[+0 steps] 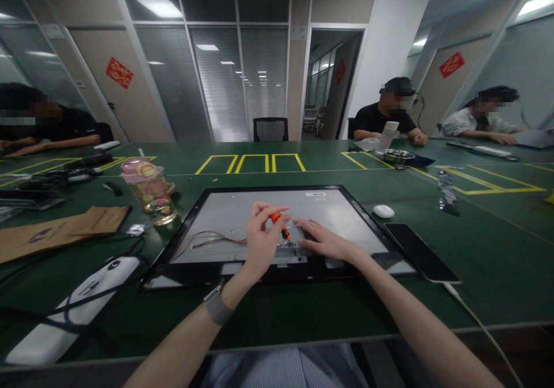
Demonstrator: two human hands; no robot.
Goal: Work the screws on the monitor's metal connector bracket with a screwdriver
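Observation:
My left hand (262, 235) is closed on an orange and black screwdriver (277, 219), its tip angled down to the right. Below the tip lies a small circuit board (293, 248) near the front edge of a flat display panel (225, 215) with a black frame. My right hand (322, 239) rests flat on the panel's grey back, fingers stretched toward the board. Reddish-brown wires (216, 237) run from the board's side across the left of the panel. The exact contact of the screwdriver tip is too small to tell.
Left of the panel stand a pink-lidded bottle (149, 191), a brown paper bag (64, 232) and a white power strip (78, 307) with black cables. To the right lie a phone (419, 252) on a cable and a white case (383, 211). Several people sit across the table.

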